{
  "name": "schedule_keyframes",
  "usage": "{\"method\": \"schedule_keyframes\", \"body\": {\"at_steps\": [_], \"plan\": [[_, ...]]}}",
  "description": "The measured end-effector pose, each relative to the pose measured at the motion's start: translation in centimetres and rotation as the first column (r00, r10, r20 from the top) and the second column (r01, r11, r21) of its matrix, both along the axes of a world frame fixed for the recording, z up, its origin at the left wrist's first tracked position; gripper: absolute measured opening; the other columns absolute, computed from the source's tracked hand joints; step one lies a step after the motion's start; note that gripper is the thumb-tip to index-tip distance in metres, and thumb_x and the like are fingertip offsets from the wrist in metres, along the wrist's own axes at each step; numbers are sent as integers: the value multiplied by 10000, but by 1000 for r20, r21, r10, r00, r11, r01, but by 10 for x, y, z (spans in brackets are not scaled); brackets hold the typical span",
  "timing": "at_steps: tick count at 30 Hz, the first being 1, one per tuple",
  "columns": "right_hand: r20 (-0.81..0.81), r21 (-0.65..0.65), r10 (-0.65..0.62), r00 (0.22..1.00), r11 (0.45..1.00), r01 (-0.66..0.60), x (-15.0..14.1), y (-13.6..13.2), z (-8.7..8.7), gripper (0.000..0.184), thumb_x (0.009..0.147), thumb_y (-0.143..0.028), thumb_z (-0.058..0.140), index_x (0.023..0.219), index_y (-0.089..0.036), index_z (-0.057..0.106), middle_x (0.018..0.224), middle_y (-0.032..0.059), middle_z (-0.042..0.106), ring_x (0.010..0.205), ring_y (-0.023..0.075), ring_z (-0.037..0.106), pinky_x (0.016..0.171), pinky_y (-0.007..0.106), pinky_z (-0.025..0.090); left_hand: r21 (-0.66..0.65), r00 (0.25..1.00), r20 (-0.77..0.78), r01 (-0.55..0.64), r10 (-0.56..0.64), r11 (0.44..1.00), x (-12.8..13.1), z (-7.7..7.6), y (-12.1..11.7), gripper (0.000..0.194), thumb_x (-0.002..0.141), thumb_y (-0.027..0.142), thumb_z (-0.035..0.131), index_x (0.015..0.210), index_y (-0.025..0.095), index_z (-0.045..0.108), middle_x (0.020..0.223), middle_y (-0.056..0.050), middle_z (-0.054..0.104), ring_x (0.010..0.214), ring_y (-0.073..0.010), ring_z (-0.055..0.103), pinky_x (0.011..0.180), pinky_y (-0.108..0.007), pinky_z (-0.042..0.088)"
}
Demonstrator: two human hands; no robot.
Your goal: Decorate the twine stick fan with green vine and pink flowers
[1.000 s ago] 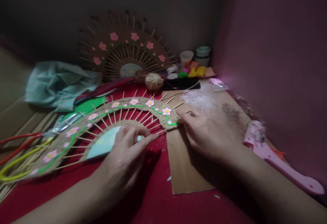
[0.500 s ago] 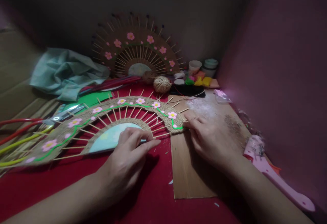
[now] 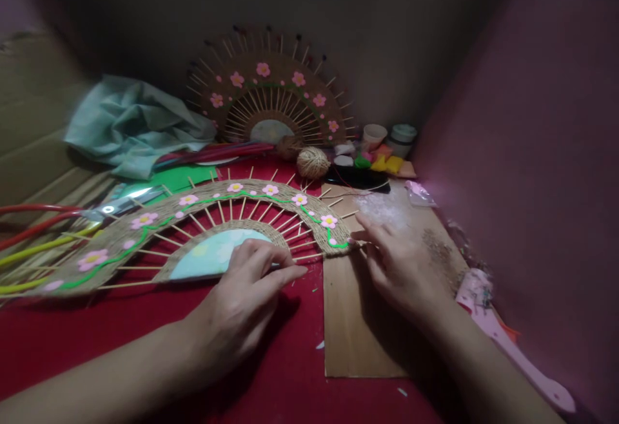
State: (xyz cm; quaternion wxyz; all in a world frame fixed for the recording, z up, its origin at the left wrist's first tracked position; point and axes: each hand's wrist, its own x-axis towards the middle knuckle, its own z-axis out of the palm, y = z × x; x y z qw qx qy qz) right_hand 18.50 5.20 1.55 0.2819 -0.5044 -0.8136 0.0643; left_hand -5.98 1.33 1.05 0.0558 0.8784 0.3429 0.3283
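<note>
A half-round woven fan (image 3: 203,199) of twine and thin sticks lies in front of me, with pink clay flowers (image 3: 329,221), a green clay vine (image 3: 169,226) and a pale blue centre (image 3: 207,260). My left hand (image 3: 246,298) is closed at the lower edge of that centre, thumb and forefinger near each other; its other fingers curl under. At the fan's right end, my right hand (image 3: 396,260) is closed in a pinch, fingertips touching the vine's tip. A small pink dot shows at those fingertips; anything between them is hidden.
A second flowered fan (image 3: 271,57) stands against the wall. Scissors (image 3: 109,209) lie left. Behind are a twine ball (image 3: 313,163), a crumpled cloth (image 3: 140,124), clay packets (image 3: 387,163) and a cup (image 3: 374,136). A cardboard sheet (image 3: 362,346) and pink-handled tool (image 3: 527,363) lie right.
The view has shifted slightly. A small pink dot now shows by my right fingertips at the fan's end. My left hand stays by the centre's lower edge.
</note>
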Motion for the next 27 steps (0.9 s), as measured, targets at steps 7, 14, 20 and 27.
{"method": "schedule_keyframes", "body": {"at_steps": [7, 14, 20, 27], "plan": [[73, -42, 3, 997, 999, 1, -5, -4, 6, 437, 797, -60, 440, 1217, -85, 561, 927, 139, 673, 815, 230, 623, 706, 371, 506, -11, 1000, -17, -20, 19, 1000, -1, -1, 1, 362, 855, 19, 415, 1141, 184, 563, 1033, -93, 533, 930, -221, 441, 796, -400, 386], [59, -42, 28, 998, 999, -25, -4, -4, 6, 450, 793, -47, 445, 1226, -102, 554, 937, 134, 672, 837, 231, 621, 718, 372, 510, -37, 1000, 15, -8, 9, 999, -2, -4, 1, 384, 843, 6, 418, 1147, 191, 564, 1028, -91, 530, 935, -222, 443, 793, -382, 401], [-351, 188, -137, 926, 959, 213, 3, -7, 8, 356, 842, -92, 459, 1161, -186, 586, 910, 56, 684, 820, 173, 648, 760, 343, 533, -118, 992, 48, 123, -119, 985, 2, -3, -5, 359, 835, 2, 406, 1118, 154, 566, 975, -100, 544, 871, -201, 472, 742, -339, 428], [-413, 231, -75, 907, 955, 185, -1, -15, 7, 281, 861, -136, 490, 1100, -212, 617, 838, 24, 678, 741, 159, 647, 723, 335, 538, -129, 970, 19, 244, -244, 961, 8, -7, -10, 238, 850, 38, 436, 1015, 138, 575, 796, -67, 586, 704, -167, 466, 615, -290, 390]]}}
